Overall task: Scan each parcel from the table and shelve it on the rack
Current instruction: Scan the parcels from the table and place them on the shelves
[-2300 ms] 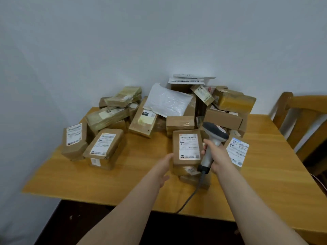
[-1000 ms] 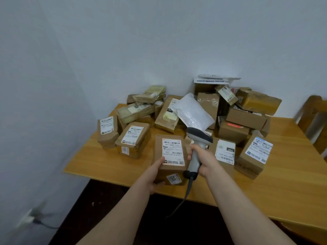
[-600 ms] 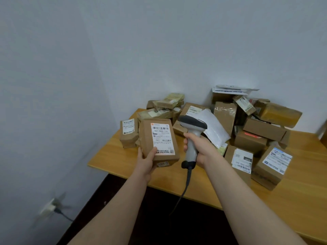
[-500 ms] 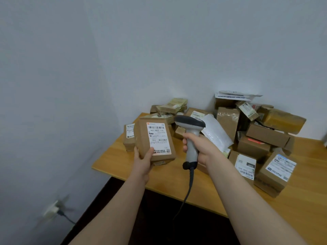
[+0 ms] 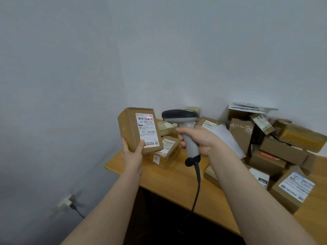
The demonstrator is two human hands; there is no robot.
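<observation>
Pale grey wall (image 5: 159, 50) fills most of the view and folds into a corner. Below it, the wooden counter (image 5: 177, 181) carries a heap of cardboard parcels (image 5: 283, 151) along its back and right side. The rack is not in view.

One brown parcel (image 5: 129, 131) is raised clear of the counter near its left corner and stands upright in the left hand (image 5: 132, 154). That hand's grip is clamped on the box's lower end, thumb on the front face and fingers behind. Just beside it, the right hand (image 5: 200, 138) has its grip wrapped tight round the handle of the scanner (image 5: 178, 115). The cord (image 5: 197, 188) hangs down past the counter's edge.

The white label (image 5: 146, 131) faces forward, and a short red line (image 5: 149, 118) lies on the right part of its top barcode.

The scan itself looks to be the step in hand. Done well, it calls for a steady box, the label square to the scanner's head, and the beam spread across the whole width of the barcode rather than one end. The thumb sits by the label's lower corner and should stay off the printed codes.
</observation>
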